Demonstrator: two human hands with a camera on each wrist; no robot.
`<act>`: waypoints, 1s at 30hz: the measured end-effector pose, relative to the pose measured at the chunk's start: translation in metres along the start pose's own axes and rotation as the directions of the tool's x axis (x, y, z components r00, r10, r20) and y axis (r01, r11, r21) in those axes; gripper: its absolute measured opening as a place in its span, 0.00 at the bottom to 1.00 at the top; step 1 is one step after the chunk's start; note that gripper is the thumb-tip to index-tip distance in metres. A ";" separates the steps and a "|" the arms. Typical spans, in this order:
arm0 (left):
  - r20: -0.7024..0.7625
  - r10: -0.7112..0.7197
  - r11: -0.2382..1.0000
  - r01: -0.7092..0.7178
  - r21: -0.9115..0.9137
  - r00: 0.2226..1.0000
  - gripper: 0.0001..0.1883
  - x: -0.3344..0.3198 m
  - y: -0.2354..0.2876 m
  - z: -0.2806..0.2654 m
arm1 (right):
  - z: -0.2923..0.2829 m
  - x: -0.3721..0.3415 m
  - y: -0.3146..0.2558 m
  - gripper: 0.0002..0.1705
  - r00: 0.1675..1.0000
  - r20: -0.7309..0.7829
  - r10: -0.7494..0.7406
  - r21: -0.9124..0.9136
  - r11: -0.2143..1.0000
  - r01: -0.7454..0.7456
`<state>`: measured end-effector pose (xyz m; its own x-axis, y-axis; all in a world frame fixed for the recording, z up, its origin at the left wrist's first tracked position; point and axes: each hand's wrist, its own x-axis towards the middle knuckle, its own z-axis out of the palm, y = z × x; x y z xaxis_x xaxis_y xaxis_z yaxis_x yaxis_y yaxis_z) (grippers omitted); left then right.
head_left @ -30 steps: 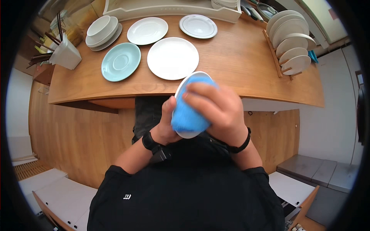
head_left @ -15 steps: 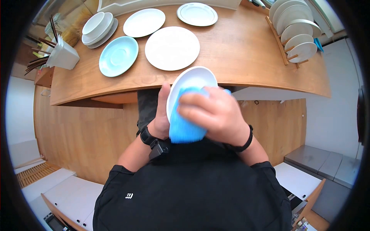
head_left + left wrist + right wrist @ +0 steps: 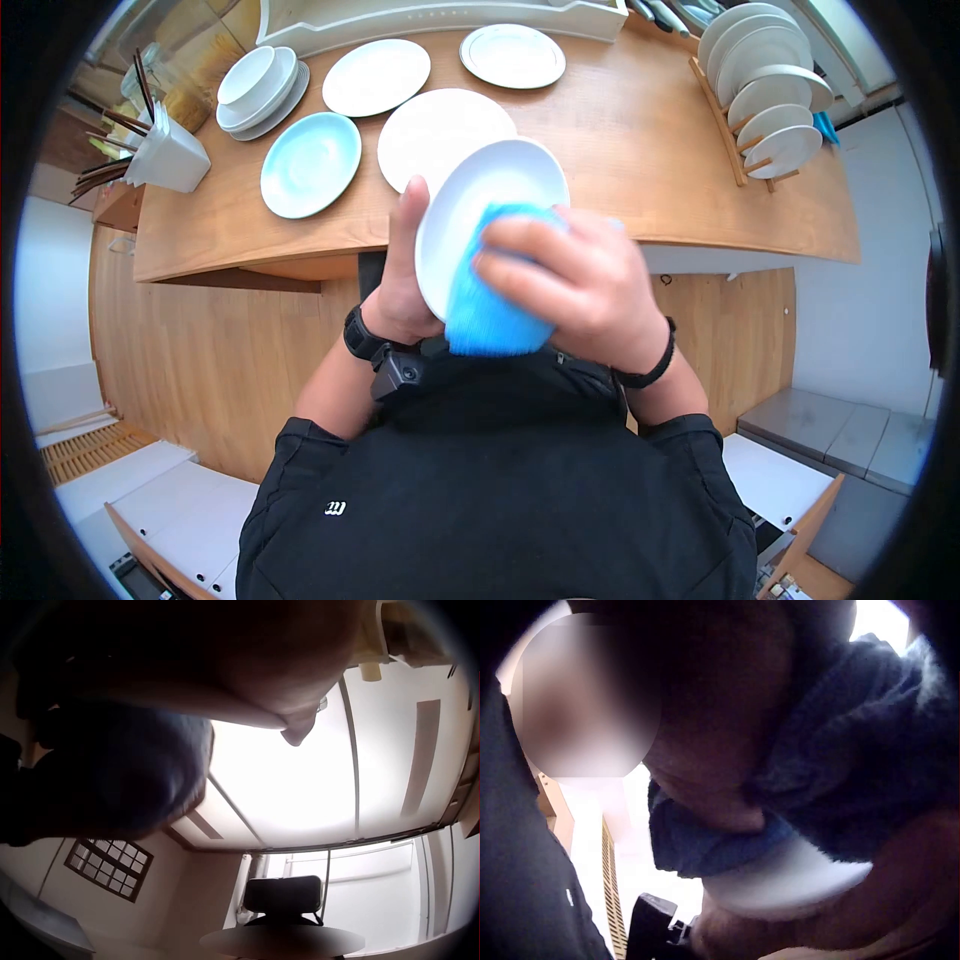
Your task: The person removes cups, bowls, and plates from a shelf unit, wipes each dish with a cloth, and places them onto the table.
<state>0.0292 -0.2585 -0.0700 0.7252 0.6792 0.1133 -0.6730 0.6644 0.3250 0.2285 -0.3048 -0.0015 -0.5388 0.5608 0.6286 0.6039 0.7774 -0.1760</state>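
My left hand (image 3: pixel 400 285) holds a white plate (image 3: pixel 500 172), its thumb up along the left rim and its fingers hidden beneath. The plate is tilted in front of my chest and overlaps the table's front edge in the head view. Bunched in my right hand (image 3: pixel 585 290) is a blue cloth (image 3: pixel 490 315), pressed against the plate's inner face at the lower right. From the right wrist, the cloth (image 3: pixel 855 750) looks dark, with a strip of the plate (image 3: pixel 795 881) below it. The left wrist view shows the cloth (image 3: pixel 161 776) in shadow.
On the wooden table (image 3: pixel 640 150) lie a large white plate (image 3: pixel 440 130), a light-blue plate (image 3: pixel 311 165) and two more white plates beyond. A bowl stack (image 3: pixel 262 90) and a chopstick holder (image 3: pixel 172 155) stand left. A rack (image 3: pixel 728 125) of plates stands right.
The held plate has risen toward the table and turned to show more of its inner face. Over it, the right hand has shifted the cloth. The head view has shifted slightly.
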 end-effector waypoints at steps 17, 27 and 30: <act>-0.191 0.098 0.910 -0.011 0.414 0.977 0.60 -0.007 -0.006 0.026 | 0.019 -0.021 0.025 0.26 0.902 -0.181 0.391 0.133 0.919 -0.372; -0.229 -0.032 0.959 0.095 0.268 0.973 0.57 -0.007 -0.020 0.022 | 0.006 -0.005 -0.024 0.20 0.989 0.127 0.074 0.281 0.954 -0.107; -0.205 0.044 0.961 0.015 0.275 0.978 0.58 -0.003 -0.019 0.027 | -0.002 -0.013 -0.021 0.18 0.955 0.278 0.101 0.384 0.900 -0.206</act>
<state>0.0436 -0.2822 -0.0509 0.6500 0.7570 -0.0673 -0.5962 0.5628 0.5726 0.2234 -0.3290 -0.0044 -0.6170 0.6931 0.3726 0.4289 0.6932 -0.5792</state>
